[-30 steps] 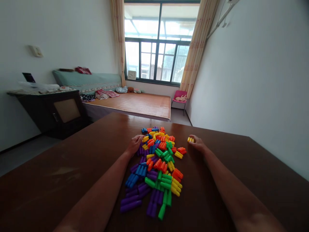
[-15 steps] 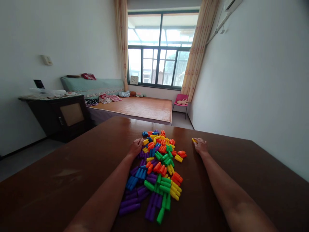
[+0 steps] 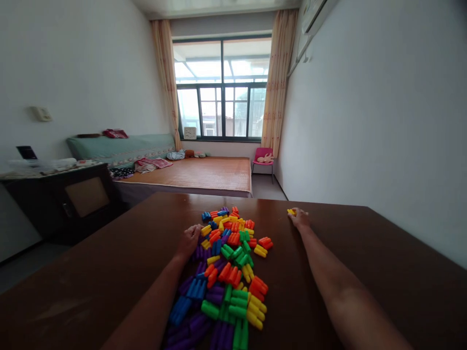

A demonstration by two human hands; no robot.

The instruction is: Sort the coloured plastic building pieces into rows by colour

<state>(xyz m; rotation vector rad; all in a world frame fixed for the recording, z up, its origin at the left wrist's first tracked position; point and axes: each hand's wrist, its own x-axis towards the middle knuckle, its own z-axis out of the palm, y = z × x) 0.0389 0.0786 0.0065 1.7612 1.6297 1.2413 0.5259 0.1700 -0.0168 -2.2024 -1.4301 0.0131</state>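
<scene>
My right hand (image 3: pixel 300 218) rests at the far right part of the brown table, its fingers closed on a small yellow plastic building block (image 3: pixel 291 212). At the left edge of a long heap of similar blocks lies my left hand (image 3: pixel 190 239), fingers curled together. A yellow block (image 3: pixel 206 230) is right beside its fingertips; whether they grip it or anything else is hidden. The heap mixes orange blocks (image 3: pixel 230 273), green blocks (image 3: pixel 239 297), blue blocks (image 3: pixel 196 289), yellow blocks (image 3: pixel 257 311) and purple blocks (image 3: pixel 222 335), each shaped like joined tubes.
The brown table (image 3: pixel 120 253) spreads on both sides of the heap. Beyond its far edge stand a bed with a woven mat (image 3: pixel 207 175) and a pink chair (image 3: pixel 263 156) holding a soft toy. A dark cabinet (image 3: pixel 54 197) is at the left.
The camera view has tilted up and turned slightly right, so the heap and hands sit lower and further left. Both hands stay about where they were on the table.
</scene>
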